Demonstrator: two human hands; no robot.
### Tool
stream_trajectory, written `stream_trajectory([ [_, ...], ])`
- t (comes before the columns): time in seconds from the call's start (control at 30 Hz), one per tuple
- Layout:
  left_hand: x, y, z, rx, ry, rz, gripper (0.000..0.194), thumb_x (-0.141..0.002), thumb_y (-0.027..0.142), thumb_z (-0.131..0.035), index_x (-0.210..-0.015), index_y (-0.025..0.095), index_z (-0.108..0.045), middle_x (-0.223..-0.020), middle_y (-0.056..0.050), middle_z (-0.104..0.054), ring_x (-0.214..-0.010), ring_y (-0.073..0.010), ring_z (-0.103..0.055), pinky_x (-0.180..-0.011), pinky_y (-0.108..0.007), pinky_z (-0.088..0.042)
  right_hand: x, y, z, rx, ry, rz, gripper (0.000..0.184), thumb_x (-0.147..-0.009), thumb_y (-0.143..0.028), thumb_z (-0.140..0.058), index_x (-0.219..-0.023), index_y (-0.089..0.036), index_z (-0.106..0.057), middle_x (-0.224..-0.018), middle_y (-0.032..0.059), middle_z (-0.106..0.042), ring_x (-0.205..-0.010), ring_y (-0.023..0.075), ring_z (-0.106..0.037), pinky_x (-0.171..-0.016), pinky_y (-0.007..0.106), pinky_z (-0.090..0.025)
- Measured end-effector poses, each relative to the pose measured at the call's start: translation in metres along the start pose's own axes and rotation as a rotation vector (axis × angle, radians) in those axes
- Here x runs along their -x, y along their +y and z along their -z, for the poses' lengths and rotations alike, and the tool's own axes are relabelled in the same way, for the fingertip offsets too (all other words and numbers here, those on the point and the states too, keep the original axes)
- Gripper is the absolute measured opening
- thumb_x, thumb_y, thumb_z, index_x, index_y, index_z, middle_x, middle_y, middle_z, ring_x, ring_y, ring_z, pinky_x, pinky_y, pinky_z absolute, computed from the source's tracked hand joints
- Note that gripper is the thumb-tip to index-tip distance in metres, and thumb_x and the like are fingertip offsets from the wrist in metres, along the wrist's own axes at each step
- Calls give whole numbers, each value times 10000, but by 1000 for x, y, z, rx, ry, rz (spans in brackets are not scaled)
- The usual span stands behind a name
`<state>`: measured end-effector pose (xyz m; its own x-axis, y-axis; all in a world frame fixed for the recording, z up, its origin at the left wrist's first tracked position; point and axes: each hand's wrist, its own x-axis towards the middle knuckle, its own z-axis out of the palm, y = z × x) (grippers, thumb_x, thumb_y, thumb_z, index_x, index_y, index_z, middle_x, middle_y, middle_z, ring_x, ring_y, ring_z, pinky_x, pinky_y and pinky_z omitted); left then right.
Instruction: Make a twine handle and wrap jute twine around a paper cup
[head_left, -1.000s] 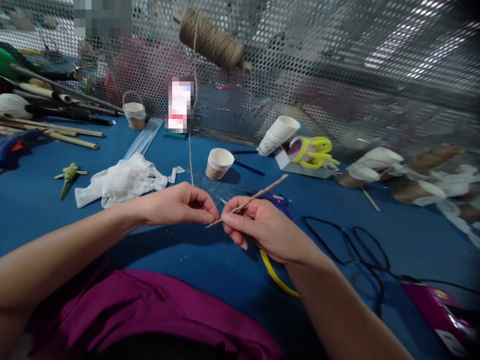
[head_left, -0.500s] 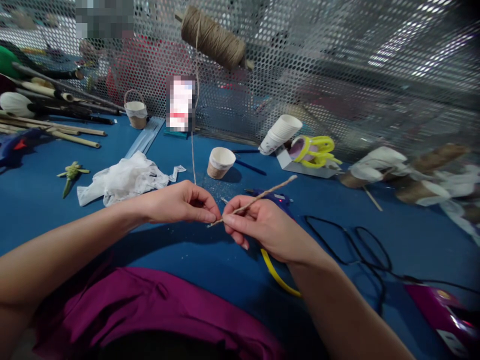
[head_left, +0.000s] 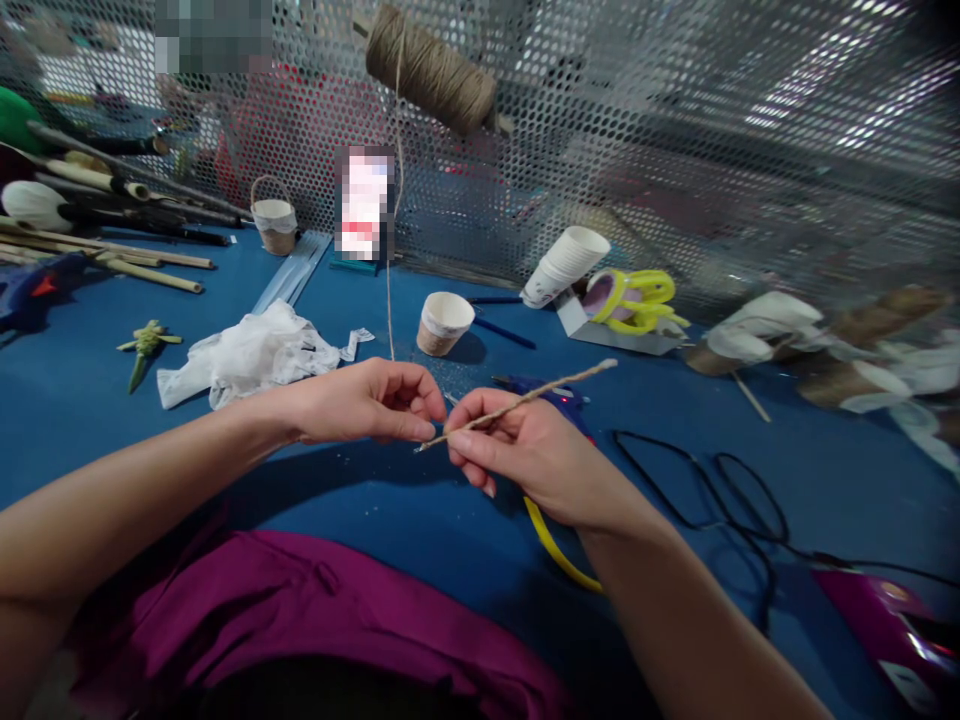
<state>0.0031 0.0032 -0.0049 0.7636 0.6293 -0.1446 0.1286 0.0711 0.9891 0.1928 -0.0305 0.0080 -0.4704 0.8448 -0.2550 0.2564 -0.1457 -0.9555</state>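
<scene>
My right hand [head_left: 506, 435] is closed, with thumb and fingers pinching a thin twine-wrapped wire [head_left: 562, 380]. The wire slants up to the right, and its lower left tip looks bare and shiny. Close against that lower end is my left hand [head_left: 382, 405], its thumb and fingertips drawn together. From the twine spool [head_left: 431, 70] above, a strand of twine [head_left: 389, 300] drops behind my left hand; where it meets the fingers is hidden. Just beyond both hands stands a twine-wrapped paper cup [head_left: 444, 328] with a white band. A blue glue gun [head_left: 562, 397] lies partly behind my right hand.
Crumpled white lace [head_left: 259, 350] and a small green figure [head_left: 148, 345] lie left. Behind are a handled cup [head_left: 275, 228] and a blurred phone screen [head_left: 362, 205]. Stacked paper cups [head_left: 566, 265], yellow scissors [head_left: 641, 300] and a black cable [head_left: 675, 500] lie right.
The twine-wrapped wire has turned in my right hand, its far end swinging right and slightly down. My left fingertips have shifted slightly along its lower end. The view has drifted a little.
</scene>
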Motion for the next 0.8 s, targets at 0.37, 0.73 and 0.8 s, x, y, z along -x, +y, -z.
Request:
stream_trajectory([
  [0.37,0,0,-4,-48,74,-88,116,-727,190,-585,-773,131,-497,-620,51,-455,-554,-62,-384,-503,-199,-293,-1,1,-1,-4,46,-22,149,-720,-278,-624,-736,-168,-524,-563,-32,-548,-447,55,-485,-396,182,-387],
  [0.73,1,0,2,-7,-52,24,93,-753,221,-579,-752,129,-576,-596,53,-469,-515,-53,-370,-485,-195,-297,-2,4,0,-83,21,31,104,-719,-251,-614,-739,-173,-548,-582,-32,-560,-461,55,-493,-400,175,-380],
  [0.8,1,0,2,-27,-64,32,107,-757,232,-582,-751,125,-587,-600,49,-478,-518,-53,-371,-491,-195,-300,-3,5,0,-88,11,25,109,-720,-254,-617,-742,-172,-549,-585,-32,-563,-462,55,-495,-401,174,-379],
])
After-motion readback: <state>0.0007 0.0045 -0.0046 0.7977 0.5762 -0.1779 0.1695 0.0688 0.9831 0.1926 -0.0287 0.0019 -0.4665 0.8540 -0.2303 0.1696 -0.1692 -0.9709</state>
